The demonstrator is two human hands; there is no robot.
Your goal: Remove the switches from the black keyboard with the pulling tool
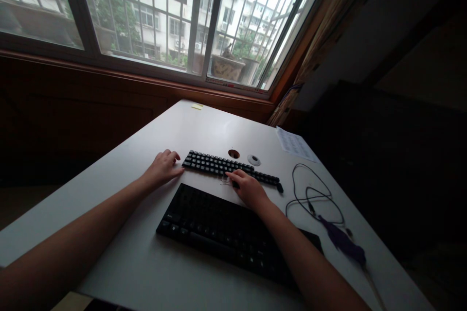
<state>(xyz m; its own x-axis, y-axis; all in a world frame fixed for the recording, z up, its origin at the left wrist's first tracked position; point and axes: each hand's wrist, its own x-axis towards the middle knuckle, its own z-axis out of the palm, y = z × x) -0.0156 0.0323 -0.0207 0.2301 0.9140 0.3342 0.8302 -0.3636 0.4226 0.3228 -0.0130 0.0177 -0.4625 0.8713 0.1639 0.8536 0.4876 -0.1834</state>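
Note:
Rows of small black keycaps (207, 161) are lined up on the white table beyond a large black keyboard (215, 233). At the left end of these rows, my left hand (164, 167) rests with thumb and forefinger apart, holding nothing. My right hand (248, 187) is over the keyboard's far edge, its fingers closed on what looks like a wire keycap puller (225, 181); thin wires stick out to the left. Its forefinger reaches the near row of keycaps. One keycap (279, 188) sits apart at the right end. The keyboard's middle is too dark to make out key by key.
Beyond the rows are a round cable hole (234, 154) and its grey cover (254, 160). Paper sheets (296, 144) lie at the right edge, above a coiled black cable (314, 194) and a purple object (343, 240). A barred window (164, 14) stands behind the table (146, 257).

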